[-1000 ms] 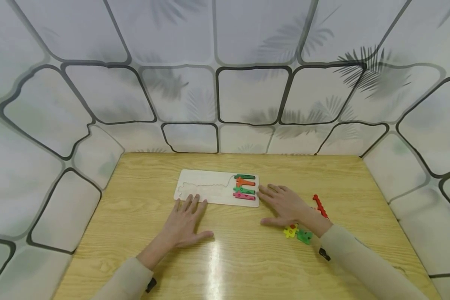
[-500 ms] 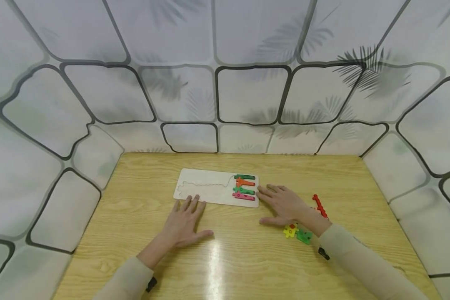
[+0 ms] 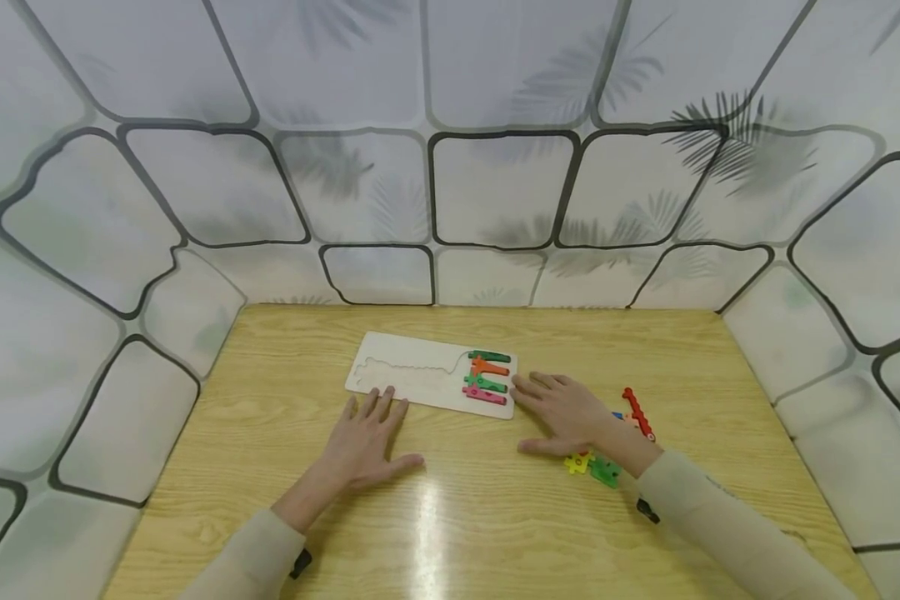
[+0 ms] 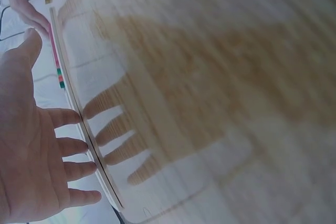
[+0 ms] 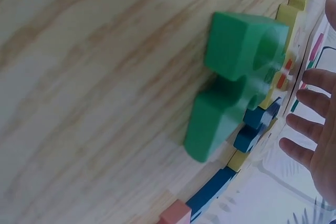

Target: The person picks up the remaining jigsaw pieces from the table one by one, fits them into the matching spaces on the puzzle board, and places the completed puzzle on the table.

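Observation:
A white puzzle board (image 3: 412,385) with a long recessed outline lies on the table. Dark green (image 3: 489,356), orange (image 3: 490,367), green (image 3: 486,383) and pink (image 3: 484,396) pieces sit side by side at its right end. My left hand (image 3: 362,442) has its fingers spread, the fingertips at the board's near edge; in the left wrist view this hand (image 4: 37,150) reaches toward that edge. My right hand (image 3: 566,414) is flat, fingertips at the board's right edge, thumb apart. Neither hand grips anything.
Loose puzzle pieces lie partly hidden under my right wrist: a red one (image 3: 637,412), a yellow one (image 3: 577,462) and a green one (image 3: 604,472). A blue piece (image 5: 249,136) shows in the right wrist view. A patterned wall (image 3: 390,275) rises behind the table (image 3: 480,533).
The board has turned slightly clockwise, its left end shifting away from me and its right end toward me. Both hands moved a little with it, fingers still extended.

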Action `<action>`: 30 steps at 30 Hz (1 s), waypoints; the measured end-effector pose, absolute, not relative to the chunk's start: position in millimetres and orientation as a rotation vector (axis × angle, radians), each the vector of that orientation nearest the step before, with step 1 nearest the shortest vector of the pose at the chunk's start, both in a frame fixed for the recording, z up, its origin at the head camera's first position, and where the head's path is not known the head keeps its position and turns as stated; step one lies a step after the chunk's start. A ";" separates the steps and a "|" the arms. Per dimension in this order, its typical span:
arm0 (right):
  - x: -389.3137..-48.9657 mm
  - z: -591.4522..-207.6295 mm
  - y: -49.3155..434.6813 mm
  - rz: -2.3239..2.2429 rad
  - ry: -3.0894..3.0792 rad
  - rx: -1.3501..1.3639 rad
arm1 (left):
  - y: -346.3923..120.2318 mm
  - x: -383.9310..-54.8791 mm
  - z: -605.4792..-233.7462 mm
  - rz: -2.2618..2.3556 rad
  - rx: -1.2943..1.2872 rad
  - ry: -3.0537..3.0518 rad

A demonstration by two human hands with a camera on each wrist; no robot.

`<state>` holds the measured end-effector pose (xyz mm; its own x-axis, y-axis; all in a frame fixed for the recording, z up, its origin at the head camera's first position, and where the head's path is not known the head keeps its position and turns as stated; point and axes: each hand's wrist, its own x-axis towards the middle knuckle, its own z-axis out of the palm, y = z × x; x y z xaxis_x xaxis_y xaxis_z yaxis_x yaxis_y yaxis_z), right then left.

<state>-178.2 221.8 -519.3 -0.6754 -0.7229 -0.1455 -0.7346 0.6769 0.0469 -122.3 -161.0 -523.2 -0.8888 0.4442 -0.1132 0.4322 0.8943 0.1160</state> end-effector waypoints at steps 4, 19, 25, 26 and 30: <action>-177.1 -520.6 222.8 0.171 2.770 -1.224 | -162.1 -124.1 -522.3 0.113 0.670 2.915; -167.2 -525.6 222.9 0.087 2.770 -1.257 | -165.7 -126.0 -523.4 0.144 0.662 2.927; -164.8 -527.2 222.3 0.083 2.775 -1.284 | -165.5 -126.2 -524.0 0.160 0.657 2.940; -164.2 -527.1 222.2 0.082 2.774 -1.287 | -165.3 -126.1 -523.6 0.161 0.660 2.943; -160.6 -524.9 222.2 0.069 2.780 -1.289 | -163.3 -126.4 -522.9 0.152 0.681 2.937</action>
